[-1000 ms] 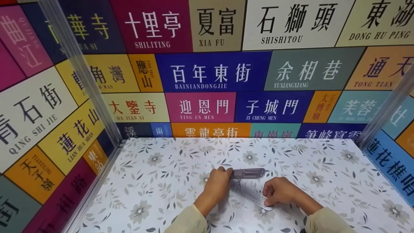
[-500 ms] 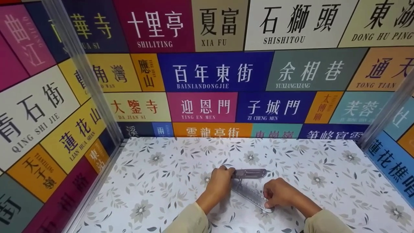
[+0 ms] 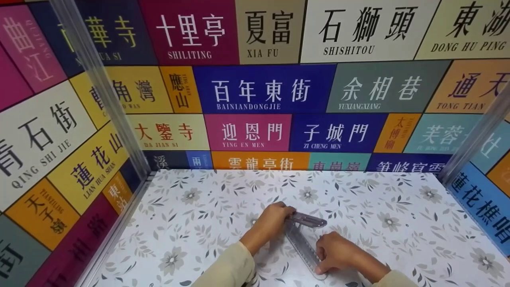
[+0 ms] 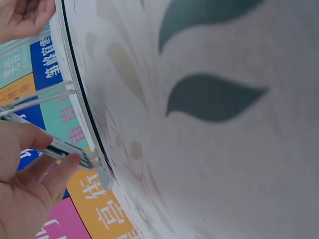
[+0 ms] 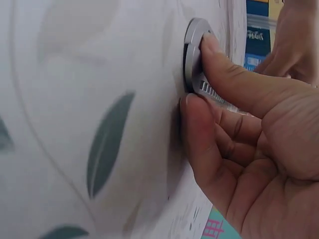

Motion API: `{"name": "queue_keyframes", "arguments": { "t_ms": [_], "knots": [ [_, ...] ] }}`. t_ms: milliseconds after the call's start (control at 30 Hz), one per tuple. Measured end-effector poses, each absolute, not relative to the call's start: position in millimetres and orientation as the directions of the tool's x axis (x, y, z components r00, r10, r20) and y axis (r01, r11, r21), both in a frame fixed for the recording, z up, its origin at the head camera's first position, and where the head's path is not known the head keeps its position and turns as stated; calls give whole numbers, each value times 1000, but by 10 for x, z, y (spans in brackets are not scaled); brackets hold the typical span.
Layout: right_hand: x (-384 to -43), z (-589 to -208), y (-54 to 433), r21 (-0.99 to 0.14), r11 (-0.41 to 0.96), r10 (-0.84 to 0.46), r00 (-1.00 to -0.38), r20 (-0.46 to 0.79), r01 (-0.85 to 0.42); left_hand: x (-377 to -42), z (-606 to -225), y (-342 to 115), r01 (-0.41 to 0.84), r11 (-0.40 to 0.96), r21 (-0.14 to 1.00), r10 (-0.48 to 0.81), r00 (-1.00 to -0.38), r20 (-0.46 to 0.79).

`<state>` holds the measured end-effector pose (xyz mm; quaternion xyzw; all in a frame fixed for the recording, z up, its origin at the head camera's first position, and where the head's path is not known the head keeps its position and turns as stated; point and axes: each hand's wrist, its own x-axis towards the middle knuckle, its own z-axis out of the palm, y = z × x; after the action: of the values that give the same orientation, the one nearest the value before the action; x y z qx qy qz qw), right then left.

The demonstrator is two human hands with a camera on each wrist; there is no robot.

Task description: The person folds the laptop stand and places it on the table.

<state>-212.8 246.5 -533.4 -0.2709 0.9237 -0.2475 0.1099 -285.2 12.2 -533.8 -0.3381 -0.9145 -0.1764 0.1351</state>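
Observation:
A grey stapler stands spread open over the patterned cloth. Its upper arm [image 3: 307, 219] points right, and its long base [image 3: 301, 246], with ruler-like marks, runs toward the front of the table. My left hand [image 3: 271, 220] grips the hinge end; in the left wrist view, thumb and fingers hold the silver stapler body [image 4: 62, 148] from both sides. My right hand [image 3: 338, 253] pinches the free end of the base. In the right wrist view the thumb presses on the rounded base end [image 5: 195, 52], with the index fingertip at its lower edge.
The table [image 3: 191, 223] is covered in white cloth printed with grey flowers and leaves. A wall of coloured panels with characters [image 3: 263, 89] rises behind it, with more panels on both sides. Clear upright strips [image 3: 107, 95] stand at the corners.
My right hand has drawn the base's free end toward the front and slightly left. The whole stapler has turned, its upper arm now slanting down to the right. The left hand keeps its grip.

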Motion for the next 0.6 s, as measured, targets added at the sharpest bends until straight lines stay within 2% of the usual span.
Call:
{"name": "queue_keyframes", "arguments": {
  "t_ms": [233,467,600],
  "knots": [
    [-1978,-5358,2278,-424,745,-575,-818,-18,-515,-2938,-5335,153,744,629,227,670,-666,328],
    [-1870,-5382,2136,-461,763,-527,-849,-40,-452,-3005,-5318,148,771,544,330,727,-630,272],
    [-1830,-5388,2095,-451,785,-495,-868,-42,-426,-3040,-5313,146,796,506,332,751,-596,284]
  ]
}}
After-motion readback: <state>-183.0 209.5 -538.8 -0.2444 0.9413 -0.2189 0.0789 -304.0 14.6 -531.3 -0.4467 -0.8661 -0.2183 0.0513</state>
